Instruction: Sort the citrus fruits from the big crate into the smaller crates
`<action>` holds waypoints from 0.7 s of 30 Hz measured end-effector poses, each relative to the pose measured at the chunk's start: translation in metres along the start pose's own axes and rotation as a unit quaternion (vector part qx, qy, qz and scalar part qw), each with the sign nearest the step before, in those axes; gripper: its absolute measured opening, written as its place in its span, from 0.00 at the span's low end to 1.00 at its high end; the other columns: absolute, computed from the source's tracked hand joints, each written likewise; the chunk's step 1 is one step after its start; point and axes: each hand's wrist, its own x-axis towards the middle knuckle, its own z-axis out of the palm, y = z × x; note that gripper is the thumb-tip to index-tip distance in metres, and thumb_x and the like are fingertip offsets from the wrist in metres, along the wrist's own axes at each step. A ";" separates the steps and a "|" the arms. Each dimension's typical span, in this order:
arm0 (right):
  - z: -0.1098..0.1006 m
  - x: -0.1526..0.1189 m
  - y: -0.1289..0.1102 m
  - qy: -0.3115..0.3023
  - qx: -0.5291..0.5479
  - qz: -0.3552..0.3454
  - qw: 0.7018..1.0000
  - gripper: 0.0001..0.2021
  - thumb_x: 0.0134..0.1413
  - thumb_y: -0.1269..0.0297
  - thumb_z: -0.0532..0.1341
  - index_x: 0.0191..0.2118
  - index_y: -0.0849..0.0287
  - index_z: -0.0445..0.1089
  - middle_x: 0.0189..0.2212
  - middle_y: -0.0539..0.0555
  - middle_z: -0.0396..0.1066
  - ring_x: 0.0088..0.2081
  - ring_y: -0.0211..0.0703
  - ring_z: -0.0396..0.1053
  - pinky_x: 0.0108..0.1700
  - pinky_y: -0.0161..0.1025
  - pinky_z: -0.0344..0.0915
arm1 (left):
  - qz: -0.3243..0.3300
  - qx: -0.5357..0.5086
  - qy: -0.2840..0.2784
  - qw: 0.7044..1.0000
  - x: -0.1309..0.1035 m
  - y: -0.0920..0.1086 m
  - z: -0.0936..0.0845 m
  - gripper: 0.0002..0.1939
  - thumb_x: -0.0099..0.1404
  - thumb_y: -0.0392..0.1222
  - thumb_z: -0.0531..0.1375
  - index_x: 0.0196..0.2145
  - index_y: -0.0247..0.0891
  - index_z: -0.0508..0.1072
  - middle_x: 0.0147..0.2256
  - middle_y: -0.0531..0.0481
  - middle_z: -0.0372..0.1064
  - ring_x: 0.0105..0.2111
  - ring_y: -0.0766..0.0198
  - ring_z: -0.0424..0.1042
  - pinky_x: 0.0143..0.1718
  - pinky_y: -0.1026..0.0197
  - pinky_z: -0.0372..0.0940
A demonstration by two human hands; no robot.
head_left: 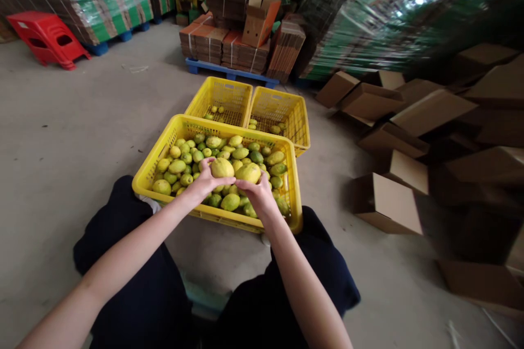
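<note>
Now, my left fingers (207,177) curl round one lemon (222,168) and my right fingers (254,188) round another lemon (248,173), thumb tips close together, within the rim of the front crate (293,185). Two more crates (289,112) sit beyond its far edge; boxes (397,202) crowd the right, open floor (82,131) the left.

Fingers (224,180) holding two lemons (222,168), yellow crate (295,196)
</note>
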 end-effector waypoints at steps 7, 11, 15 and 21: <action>-0.010 -0.003 0.000 0.003 -0.321 -0.367 0.873 0.34 0.40 0.73 0.64 0.56 0.50 0.59 0.54 0.57 0.63 0.58 0.57 0.62 0.65 0.61 0.57 | 0.250 0.174 -0.100 0.947 -0.012 0.016 -0.009 0.33 0.45 0.31 0.73 0.48 0.44 0.70 0.57 0.43 0.63 0.63 0.47 0.60 0.65 0.49 0.56; -0.007 -0.006 0.003 0.000 -0.369 -0.439 0.819 0.32 0.45 0.76 0.59 0.58 0.48 0.60 0.52 0.58 0.63 0.57 0.56 0.64 0.62 0.62 0.61 | 0.269 0.151 -0.094 0.947 -0.018 0.015 -0.008 0.31 0.43 0.26 0.71 0.44 0.43 0.72 0.53 0.44 0.66 0.61 0.50 0.62 0.64 0.53 0.56; -0.007 -0.008 0.001 -0.003 -0.383 -0.464 0.799 0.33 0.46 0.78 0.57 0.59 0.47 0.60 0.53 0.58 0.64 0.57 0.55 0.65 0.61 0.61 0.63 | 0.253 0.121 -0.084 0.956 -0.019 0.013 -0.007 0.31 0.41 0.24 0.71 0.43 0.42 0.70 0.53 0.43 0.66 0.60 0.51 0.63 0.63 0.54 0.57; -0.009 -0.006 0.005 -0.014 -0.339 -0.427 0.838 0.34 0.46 0.77 0.60 0.60 0.48 0.58 0.55 0.58 0.64 0.59 0.56 0.65 0.62 0.61 0.62 | 0.270 0.124 -0.096 0.950 -0.017 0.012 -0.009 0.29 0.43 0.23 0.68 0.42 0.42 0.70 0.53 0.44 0.66 0.59 0.53 0.64 0.64 0.54 0.56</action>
